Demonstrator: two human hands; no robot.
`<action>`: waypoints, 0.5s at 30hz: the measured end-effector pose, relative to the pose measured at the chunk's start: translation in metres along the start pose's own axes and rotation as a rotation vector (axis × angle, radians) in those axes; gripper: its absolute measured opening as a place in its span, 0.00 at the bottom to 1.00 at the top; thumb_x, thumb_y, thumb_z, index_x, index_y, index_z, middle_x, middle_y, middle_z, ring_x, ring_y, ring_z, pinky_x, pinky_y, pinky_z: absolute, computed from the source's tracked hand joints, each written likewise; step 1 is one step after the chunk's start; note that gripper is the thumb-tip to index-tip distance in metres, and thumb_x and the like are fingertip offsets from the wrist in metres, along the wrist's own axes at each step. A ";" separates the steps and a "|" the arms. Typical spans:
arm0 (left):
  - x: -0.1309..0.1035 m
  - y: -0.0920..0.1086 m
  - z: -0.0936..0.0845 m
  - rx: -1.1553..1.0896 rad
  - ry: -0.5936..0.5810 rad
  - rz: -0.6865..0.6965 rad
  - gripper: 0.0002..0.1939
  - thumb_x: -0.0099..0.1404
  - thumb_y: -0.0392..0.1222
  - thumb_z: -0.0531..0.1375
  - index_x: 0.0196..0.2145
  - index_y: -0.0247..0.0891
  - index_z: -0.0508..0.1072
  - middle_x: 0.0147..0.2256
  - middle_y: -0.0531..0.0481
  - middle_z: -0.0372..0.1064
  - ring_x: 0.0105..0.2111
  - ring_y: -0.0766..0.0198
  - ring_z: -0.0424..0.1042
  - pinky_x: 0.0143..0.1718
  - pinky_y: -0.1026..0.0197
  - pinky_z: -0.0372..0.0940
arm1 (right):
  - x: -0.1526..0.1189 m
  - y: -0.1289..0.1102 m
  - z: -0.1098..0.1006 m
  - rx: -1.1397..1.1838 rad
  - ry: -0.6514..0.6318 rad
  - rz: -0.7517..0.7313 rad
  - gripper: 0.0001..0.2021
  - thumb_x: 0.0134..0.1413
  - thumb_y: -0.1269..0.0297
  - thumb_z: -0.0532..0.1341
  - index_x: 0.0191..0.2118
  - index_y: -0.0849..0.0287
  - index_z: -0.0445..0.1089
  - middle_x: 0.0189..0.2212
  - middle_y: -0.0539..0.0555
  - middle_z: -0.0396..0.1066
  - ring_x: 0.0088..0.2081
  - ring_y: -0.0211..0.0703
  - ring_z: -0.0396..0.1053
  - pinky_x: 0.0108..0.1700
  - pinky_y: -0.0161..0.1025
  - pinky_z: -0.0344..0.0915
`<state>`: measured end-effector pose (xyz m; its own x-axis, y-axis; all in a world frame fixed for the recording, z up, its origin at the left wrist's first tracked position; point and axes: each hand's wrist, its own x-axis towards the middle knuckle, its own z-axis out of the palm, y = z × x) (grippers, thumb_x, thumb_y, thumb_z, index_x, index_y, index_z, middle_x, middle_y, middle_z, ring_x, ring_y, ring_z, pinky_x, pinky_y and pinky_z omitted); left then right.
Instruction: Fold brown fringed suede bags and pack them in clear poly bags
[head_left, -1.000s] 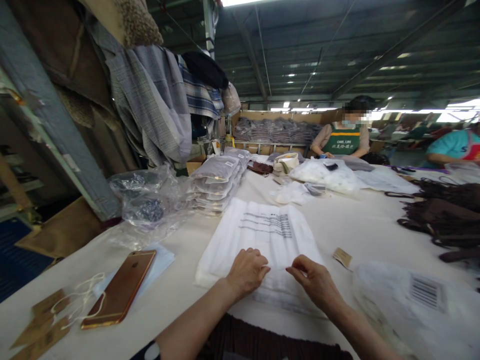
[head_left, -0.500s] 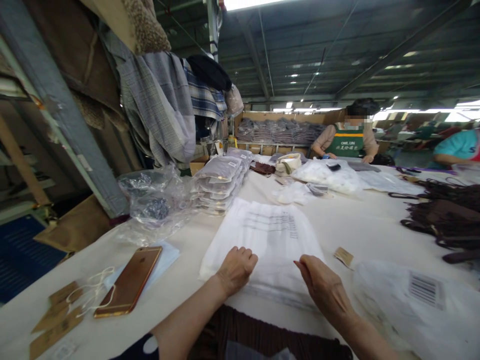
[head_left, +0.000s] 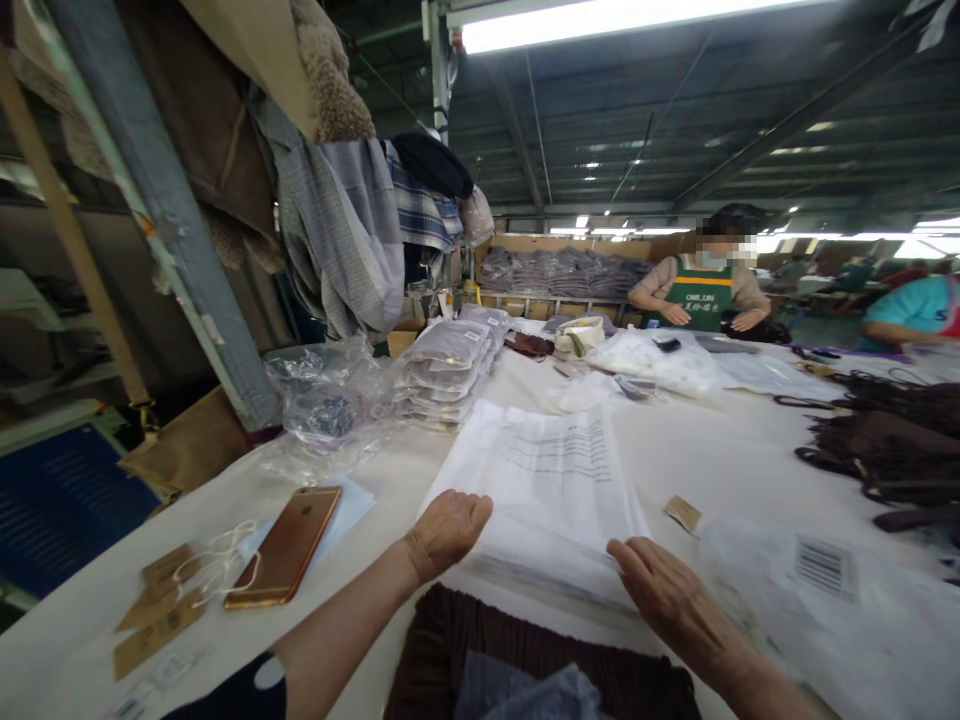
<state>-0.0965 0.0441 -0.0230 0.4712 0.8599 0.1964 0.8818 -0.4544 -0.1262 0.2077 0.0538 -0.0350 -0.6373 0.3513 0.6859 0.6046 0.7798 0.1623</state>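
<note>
A white, see-through plastic bag [head_left: 551,505] with lines of dark print lies flat on top of what looks like a stack of the same bags. My left hand [head_left: 451,530] is closed at its near left side, fingers curled and thumb pressed down on the plastic. At the near right side, my right hand [head_left: 664,590] pinches the bag's edge between thumb and fingers. Dark brown gathered cloth [head_left: 450,650] rests in front of me, below the bag, with a piece of clear greyish plastic [head_left: 525,690] on it.
On the left are a phone [head_left: 289,545], tangled white cord and brown tags [head_left: 157,630]. Packed bags [head_left: 442,365] are piled behind, beside crumpled clear plastic [head_left: 322,395]. Barcoded plastic [head_left: 840,610] and dark straps [head_left: 877,430] lie right. A co-worker [head_left: 701,295] stands across the table.
My hands have spread apart, the left moving left and the right slightly right, and the bag's print looks flatter and clearer. The co-worker's hands have lifted from the table. My view has shifted slightly.
</note>
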 end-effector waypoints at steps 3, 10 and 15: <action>-0.014 -0.001 -0.007 -0.039 -0.059 0.064 0.09 0.64 0.30 0.48 0.39 0.38 0.64 0.30 0.46 0.68 0.31 0.58 0.69 0.34 0.57 0.64 | -0.018 0.008 -0.004 0.002 -0.008 0.093 0.13 0.58 0.75 0.47 0.38 0.57 0.66 0.26 0.52 0.67 0.27 0.40 0.65 0.31 0.35 0.61; -0.030 -0.009 -0.008 -0.192 -0.016 -0.334 0.13 0.58 0.22 0.47 0.33 0.33 0.67 0.33 0.39 0.70 0.35 0.53 0.71 0.40 0.49 0.62 | -0.046 0.008 -0.005 0.173 0.064 0.634 0.09 0.51 0.63 0.52 0.35 0.54 0.69 0.31 0.55 0.71 0.26 0.42 0.67 0.27 0.39 0.62; -0.041 -0.019 -0.007 -0.511 0.138 -0.756 0.09 0.62 0.30 0.53 0.25 0.34 0.67 0.25 0.45 0.68 0.31 0.54 0.71 0.37 0.49 0.63 | -0.045 -0.006 -0.003 0.488 0.222 1.161 0.10 0.40 0.58 0.60 0.30 0.55 0.64 0.17 0.47 0.64 0.13 0.36 0.57 0.14 0.35 0.54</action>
<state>-0.1320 0.0160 -0.0218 -0.2649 0.9491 0.1703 0.8419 0.1415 0.5208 0.2345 0.0319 -0.0642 0.2660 0.8942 0.3600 0.4825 0.1998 -0.8528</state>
